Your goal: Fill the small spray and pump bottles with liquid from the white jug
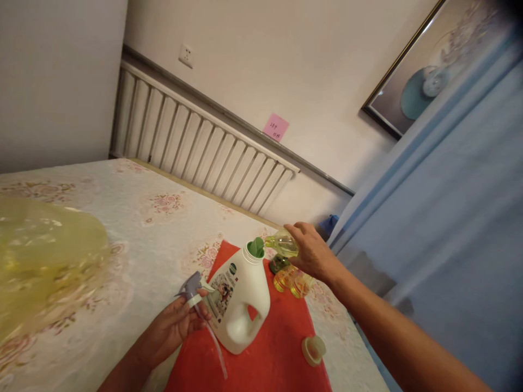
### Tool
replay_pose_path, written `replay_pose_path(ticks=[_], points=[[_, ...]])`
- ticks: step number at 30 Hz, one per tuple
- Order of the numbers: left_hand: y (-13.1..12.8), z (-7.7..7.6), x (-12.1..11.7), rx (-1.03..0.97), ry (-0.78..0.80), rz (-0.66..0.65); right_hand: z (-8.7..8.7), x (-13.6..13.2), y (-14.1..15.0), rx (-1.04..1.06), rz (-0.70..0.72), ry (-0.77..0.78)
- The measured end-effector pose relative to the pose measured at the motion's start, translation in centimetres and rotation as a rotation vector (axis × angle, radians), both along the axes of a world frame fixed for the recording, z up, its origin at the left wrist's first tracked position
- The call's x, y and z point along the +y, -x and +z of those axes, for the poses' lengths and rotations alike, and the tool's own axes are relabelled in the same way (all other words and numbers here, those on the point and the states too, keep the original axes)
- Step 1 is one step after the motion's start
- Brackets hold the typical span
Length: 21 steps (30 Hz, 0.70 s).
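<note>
Nearest the camera, at right, a bare right forearm [379,316] is extended toward the middle of the scene. By the right hand [312,251], a small clear bottle [288,245] with a yellow tint is gripped around its body. The bottle is tipped onto its side, presumably so that its mouth is directed leftward at the green spout [256,247] in the neck of a white jug [254,283]. Whether mouth and spout are in contact cannot be resolved from this angle.

The jug is stood upright on a red cloth [281,337], label turned to the left. Its handle is not held; steadiness seems to be entrusted to the broad base.

By the left hand [177,326], a grey-and-white spray head [193,286] is pinched at the collar between thumb and fingers, just beside the label. Its dip tube [216,351] is hung toward the near side, a hold by which it is apparently held clear of the jug's neck.

To the right of the jug, a dark green object [278,264] and yellow round items [281,280] are grouped. A pale cap [314,349] is set apart at the near right of the cloth. Beneath everything, a floral tablecloth [159,256] is spread; at far left, a bulky yellow translucent item [53,239] is rested on it.
</note>
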<state>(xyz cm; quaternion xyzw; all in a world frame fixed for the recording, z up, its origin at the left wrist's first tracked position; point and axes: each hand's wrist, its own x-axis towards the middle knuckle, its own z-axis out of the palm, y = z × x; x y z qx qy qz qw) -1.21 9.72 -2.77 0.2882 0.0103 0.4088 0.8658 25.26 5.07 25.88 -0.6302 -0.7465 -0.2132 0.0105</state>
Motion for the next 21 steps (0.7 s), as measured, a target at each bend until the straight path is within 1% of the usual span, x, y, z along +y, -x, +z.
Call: replay_pose_path(ticks=[5, 14, 21], points=[[0.00, 0.09, 0.01, -0.007, -0.003, -0.005, 0.07, 0.05, 0.05, -0.033, 0.004, -0.008], [-0.03, -0.30, 0.11, -0.019, -0.009, -0.002, 0.25, 0.28, 0.13, -0.055, 0.004, -0.011], [0.01, -0.02, 0.00, -0.008, 0.005, 0.001, 0.40, 0.32, 0.39, -0.076, 0.000, -0.015]])
